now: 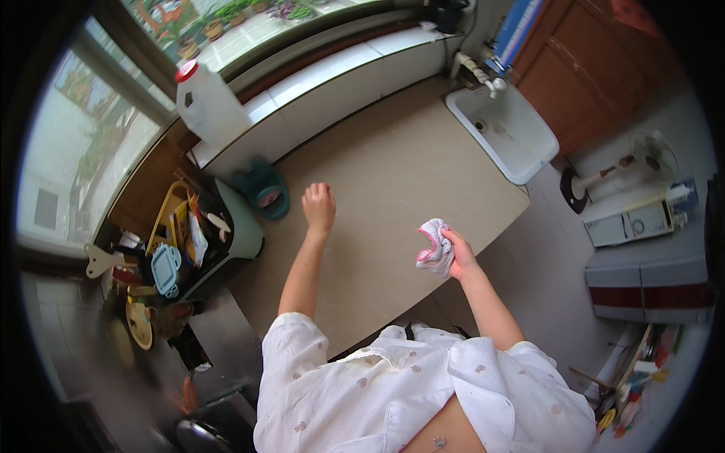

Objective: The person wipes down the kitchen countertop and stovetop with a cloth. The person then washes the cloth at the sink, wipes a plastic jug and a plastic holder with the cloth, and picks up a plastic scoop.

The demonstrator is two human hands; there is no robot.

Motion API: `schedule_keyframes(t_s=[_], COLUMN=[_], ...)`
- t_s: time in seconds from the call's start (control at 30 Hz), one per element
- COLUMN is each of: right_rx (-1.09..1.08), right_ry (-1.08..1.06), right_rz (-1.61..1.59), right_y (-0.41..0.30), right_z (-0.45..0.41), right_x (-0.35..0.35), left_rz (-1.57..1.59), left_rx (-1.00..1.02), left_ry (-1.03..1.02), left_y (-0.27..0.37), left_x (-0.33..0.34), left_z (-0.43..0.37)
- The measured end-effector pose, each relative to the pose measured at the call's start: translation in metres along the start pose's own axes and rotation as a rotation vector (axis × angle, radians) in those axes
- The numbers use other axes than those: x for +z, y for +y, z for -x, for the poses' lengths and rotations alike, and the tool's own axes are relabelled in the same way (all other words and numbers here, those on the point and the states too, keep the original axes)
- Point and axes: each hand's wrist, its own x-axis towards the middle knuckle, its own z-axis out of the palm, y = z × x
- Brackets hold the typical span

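My right hand [463, 255] grips a crumpled white cloth with a pink edge [435, 249], above the right front part of the beige countertop [385, 170]. Over the counter's left part is my left hand [319, 205], its fingers curled; whether anything is inside them cannot be told. A dark green plastic holder [272, 195] with something pinkish in it stands just left of that hand, by the tiled ledge.
A white sink [510, 136] with a tap is set at the counter's far right corner. A translucent jug with a red cap [212, 110] stands on the window ledge [317, 76]. At left is a cluttered pale green container [241, 221]. A fan [651, 158] stands at right.
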Motion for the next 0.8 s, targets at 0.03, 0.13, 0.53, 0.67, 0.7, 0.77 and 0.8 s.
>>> schedule_keyframes(t_s=[0.03, 0.13, 0.53, 0.67, 0.7, 0.77, 0.8], right_rx=[-0.035, -0.135, -0.683, -0.833, -0.877, -0.945, -0.987], right_ry=[0.015, 0.007, 0.419, 0.653, 0.693, 0.761, 0.827], right_rz=[-0.025, 0.022, -0.165, -0.275, -0.316, -0.387, -0.443], right_y=[0.0, -0.013, -0.001, 0.041, 0.052, 0.075, 0.086], right_z=[0.007, 0.037, 0.277, 0.386, 0.409, 0.449, 0.465], right_x=[-0.005, -0.025, -0.247, -0.327, -0.344, -0.374, -0.386], left_rz=[0.119, 0.46, 1.033, 1.114, 1.13, 1.22, 1.252], left_rx=[0.006, 0.12, 0.611, 0.821, 0.886, 0.97, 1.041], left_ry=[-0.033, -0.123, -0.677, -0.849, -0.878, -0.95, -0.969], left_y=[0.035, 0.14, 0.433, 0.526, 0.548, 0.588, 0.607], left_x=[-0.005, -0.014, -0.077, -0.096, -0.1, -0.109, -0.117], left_z=[0.011, 0.049, 0.218, 0.292, 0.31, 0.351, 0.367])
